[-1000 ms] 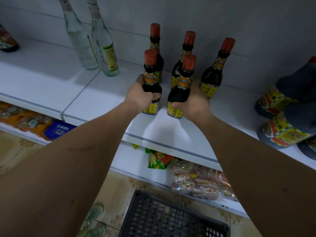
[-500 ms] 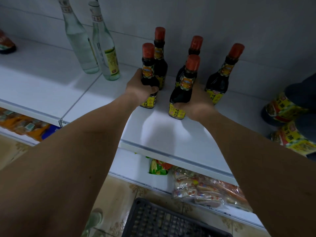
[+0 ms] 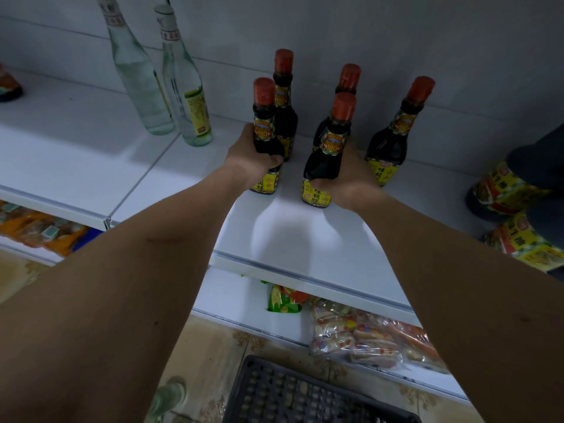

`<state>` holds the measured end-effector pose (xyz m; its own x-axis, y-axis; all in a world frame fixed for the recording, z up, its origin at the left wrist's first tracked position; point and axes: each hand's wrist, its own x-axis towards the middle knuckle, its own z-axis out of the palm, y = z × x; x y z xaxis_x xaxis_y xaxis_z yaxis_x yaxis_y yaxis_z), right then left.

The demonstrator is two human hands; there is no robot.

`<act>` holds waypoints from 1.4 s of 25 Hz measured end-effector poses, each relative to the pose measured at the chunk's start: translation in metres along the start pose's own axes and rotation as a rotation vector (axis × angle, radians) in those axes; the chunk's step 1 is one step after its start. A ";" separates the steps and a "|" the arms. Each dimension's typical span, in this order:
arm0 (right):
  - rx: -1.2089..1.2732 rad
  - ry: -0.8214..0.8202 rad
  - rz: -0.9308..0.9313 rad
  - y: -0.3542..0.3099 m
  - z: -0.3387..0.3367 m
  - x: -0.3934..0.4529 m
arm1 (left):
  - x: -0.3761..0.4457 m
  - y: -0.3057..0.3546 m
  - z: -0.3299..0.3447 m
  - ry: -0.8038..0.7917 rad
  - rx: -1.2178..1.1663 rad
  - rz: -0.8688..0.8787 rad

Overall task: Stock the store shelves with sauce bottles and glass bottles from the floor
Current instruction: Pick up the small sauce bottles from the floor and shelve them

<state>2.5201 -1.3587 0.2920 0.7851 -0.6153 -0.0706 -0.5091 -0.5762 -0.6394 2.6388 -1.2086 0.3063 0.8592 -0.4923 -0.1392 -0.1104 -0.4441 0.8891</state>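
Observation:
Both my arms reach onto the white shelf (image 3: 293, 239). My left hand (image 3: 253, 161) grips a dark sauce bottle (image 3: 265, 117) with a red cap and yellow label, standing upright on the shelf. My right hand (image 3: 351, 181) grips a second sauce bottle (image 3: 331, 148) of the same kind, also upright on the shelf. Three more sauce bottles stand behind: one at the back left (image 3: 283, 87), one at the back middle (image 3: 349, 79), partly hidden, and one at the right (image 3: 396, 132). Two clear glass bottles (image 3: 183, 96) stand to the left.
Large dark bottles with yellow labels (image 3: 512, 190) lie at the shelf's right end. The lower shelf holds snack packets (image 3: 366, 337). A black plastic crate (image 3: 305, 395) sits on the tiled floor below. Another bottle (image 3: 7, 87) shows at the far left edge.
Both hands have pushed their sauce bottles further back on the shelf, closer to the row behind. The bottles stay upright and held.

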 end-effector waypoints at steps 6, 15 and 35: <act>-0.014 -0.016 -0.005 0.004 0.001 -0.003 | -0.008 0.003 0.003 -0.047 0.013 -0.032; 0.078 0.203 -0.027 0.036 -0.019 -0.088 | -0.058 -0.005 0.008 0.093 0.235 -0.075; -0.094 -0.143 0.253 0.319 -0.057 -0.437 | -0.367 -0.064 0.288 -0.679 0.794 0.045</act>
<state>1.9945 -1.3049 0.1625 0.6674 -0.6676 -0.3300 -0.7200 -0.4653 -0.5149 2.1869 -1.2148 0.1748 0.4119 -0.7287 -0.5472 -0.6433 -0.6578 0.3917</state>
